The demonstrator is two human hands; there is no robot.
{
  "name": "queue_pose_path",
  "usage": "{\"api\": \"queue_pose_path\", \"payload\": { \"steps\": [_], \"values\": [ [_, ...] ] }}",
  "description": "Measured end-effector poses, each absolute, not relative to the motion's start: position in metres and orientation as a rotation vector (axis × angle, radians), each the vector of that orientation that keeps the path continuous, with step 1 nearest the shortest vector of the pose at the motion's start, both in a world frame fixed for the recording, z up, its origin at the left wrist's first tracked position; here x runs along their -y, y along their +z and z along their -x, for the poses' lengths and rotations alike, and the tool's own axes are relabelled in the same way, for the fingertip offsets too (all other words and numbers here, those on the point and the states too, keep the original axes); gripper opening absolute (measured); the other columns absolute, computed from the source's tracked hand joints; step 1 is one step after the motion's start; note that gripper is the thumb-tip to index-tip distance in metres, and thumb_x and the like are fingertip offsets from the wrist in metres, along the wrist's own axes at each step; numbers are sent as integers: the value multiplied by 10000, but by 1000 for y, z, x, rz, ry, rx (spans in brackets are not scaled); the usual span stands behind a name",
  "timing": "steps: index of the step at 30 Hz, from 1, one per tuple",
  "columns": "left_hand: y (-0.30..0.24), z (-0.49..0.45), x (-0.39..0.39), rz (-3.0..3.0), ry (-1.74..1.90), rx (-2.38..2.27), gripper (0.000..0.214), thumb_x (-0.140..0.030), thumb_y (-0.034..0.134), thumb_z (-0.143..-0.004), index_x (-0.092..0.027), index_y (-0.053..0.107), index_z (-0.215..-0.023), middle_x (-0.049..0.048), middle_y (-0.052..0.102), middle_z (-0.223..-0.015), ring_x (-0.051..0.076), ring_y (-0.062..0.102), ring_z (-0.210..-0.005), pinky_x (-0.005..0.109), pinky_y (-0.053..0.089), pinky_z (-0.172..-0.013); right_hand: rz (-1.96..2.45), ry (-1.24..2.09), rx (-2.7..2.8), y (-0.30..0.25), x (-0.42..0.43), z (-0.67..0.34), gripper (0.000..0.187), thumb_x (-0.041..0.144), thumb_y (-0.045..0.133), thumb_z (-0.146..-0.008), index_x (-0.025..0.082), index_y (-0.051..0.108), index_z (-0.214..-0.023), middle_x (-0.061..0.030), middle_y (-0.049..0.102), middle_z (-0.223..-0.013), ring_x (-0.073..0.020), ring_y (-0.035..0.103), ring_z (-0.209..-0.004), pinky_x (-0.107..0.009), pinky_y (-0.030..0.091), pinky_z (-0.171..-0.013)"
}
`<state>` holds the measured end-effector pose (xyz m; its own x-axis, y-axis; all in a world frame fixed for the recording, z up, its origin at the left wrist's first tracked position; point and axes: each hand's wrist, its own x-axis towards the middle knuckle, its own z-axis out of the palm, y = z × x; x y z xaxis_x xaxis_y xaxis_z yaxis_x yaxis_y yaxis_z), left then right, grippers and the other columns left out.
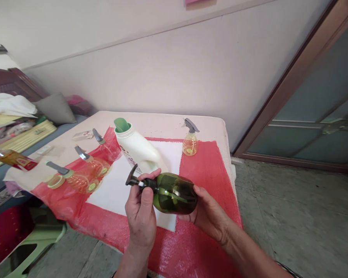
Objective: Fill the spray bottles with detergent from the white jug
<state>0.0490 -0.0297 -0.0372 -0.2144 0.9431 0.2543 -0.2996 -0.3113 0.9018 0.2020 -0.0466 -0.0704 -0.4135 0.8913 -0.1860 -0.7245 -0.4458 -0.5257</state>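
Observation:
Both hands hold a dark green pump bottle (176,194) on its side above the table. My left hand (142,216) is closed around its black neck and pump collar, with the pump spout pointing left. The fingers of my right hand (205,210) grip the rounded base end. Just behind it stands a large white jug (140,148) with a green scoop-like piece (122,125) in its open mouth. A white sheet (113,193) lies beneath, over red plastic (208,177). Beyond my right hand, a clear spray bottle (190,143) with a grey trigger stands upright.
Several more spray bottles (78,181) are at the left of the table, beside a pale green round cap (55,181). A bottle of amber liquid (16,160) is at the far left. A green stool (43,233) stands below; a glazed door (316,116) is on the right.

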Motion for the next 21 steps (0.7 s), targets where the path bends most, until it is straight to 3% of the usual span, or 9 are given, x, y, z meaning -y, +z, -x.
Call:
{"api": "queue_pose_path", "payload": {
  "steps": [3,5,7,9,11,13,16,21],
  "values": [
    [-36,-51,26,-954,1724,-892,255,-374,598,-869,-184,653,-1030,108,686,-1111,229,641,-1021,377,484,-922,441,1913,528,-63,48,-202,564,285,675,-752,224,528,-1293,-94,568,-1315,-254,559,-1159,-419,458,-962],
    [-35,-51,25,-909,1731,-903,259,-384,608,-861,-181,660,-1012,108,693,-1092,224,651,-997,372,489,-914,417,1875,568,-59,47,-203,685,207,740,-650,232,519,-1298,-86,515,-1377,-262,495,-1232,-422,388,-1033],
    [-34,-52,24,-899,1732,-905,266,-391,618,-852,-180,662,-1007,111,692,-1096,233,647,-1011,377,495,-906,422,1857,575,-58,47,-204,717,231,777,-634,249,514,-1300,-78,481,-1410,-261,473,-1252,-418,379,-1038],
    [-35,-51,25,-912,1722,-900,270,-393,625,-845,-179,661,-1005,117,684,-1116,247,634,-1043,386,497,-905,433,1895,547,-60,46,-205,644,415,736,-734,266,499,-1314,-84,482,-1407,-260,503,-1221,-424,440,-972],
    [-35,-51,27,-931,1698,-893,266,-388,634,-839,-181,658,-1006,116,682,-1121,250,629,-1051,389,494,-911,476,1984,509,-63,46,-206,595,612,551,-842,264,493,-1322,-111,539,-1342,-255,577,-1124,-389,525,-815],
    [-36,-50,28,-959,1676,-894,266,-378,637,-838,-187,653,-1022,113,686,-1111,244,634,-1037,383,494,-907,544,2095,501,-67,45,-206,622,672,417,-880,240,498,-1320,-139,614,-1224,-247,647,-979,-316,543,-639],
    [-37,-49,29,-978,1662,-910,266,-362,616,-855,-192,645,-1058,112,682,-1119,237,637,-1020,372,501,-885,614,2110,518,-69,45,-206,541,565,497,-887,231,501,-1312,-127,647,-1148,-235,666,-896,-277,524,-580],
    [-39,-50,27,-911,1721,-930,252,-340,611,-862,-197,643,-1067,94,676,-1118,212,628,-1009,352,485,-900,549,1856,575,-64,45,-204,579,229,753,-641,261,557,-1185,-44,597,-1224,-234,567,-1093,-342,476,-862]
  ]
}}
